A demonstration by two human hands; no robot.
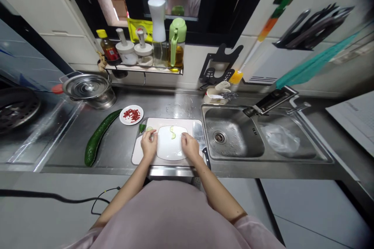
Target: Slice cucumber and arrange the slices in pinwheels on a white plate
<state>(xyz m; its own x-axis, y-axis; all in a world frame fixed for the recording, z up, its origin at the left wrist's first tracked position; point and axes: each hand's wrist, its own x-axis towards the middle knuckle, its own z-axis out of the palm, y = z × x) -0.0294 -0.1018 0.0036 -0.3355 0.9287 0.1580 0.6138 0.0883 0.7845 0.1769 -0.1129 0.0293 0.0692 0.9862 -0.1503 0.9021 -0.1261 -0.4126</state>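
A white plate (169,151) lies on a pale cutting board (137,155) at the counter's front edge. Two cucumber slices (173,132) sit near the plate's far rim. My left hand (149,144) rests at the plate's left edge, fingers curled around a cucumber slice (150,129). My right hand (189,146) is at the plate's right edge, fingers curled on the rim. A green cucumber end piece (142,128) lies at the board's far left corner. A cleaver (200,136) lies on the board's right side, handle toward me.
A whole cucumber (98,136) lies left of the board, beside a small dish of chopped red chilli (131,114). A lidded steel pot (89,90) stands far left. The sink (233,138) is right. A condiment shelf (144,68) hangs on the wall.
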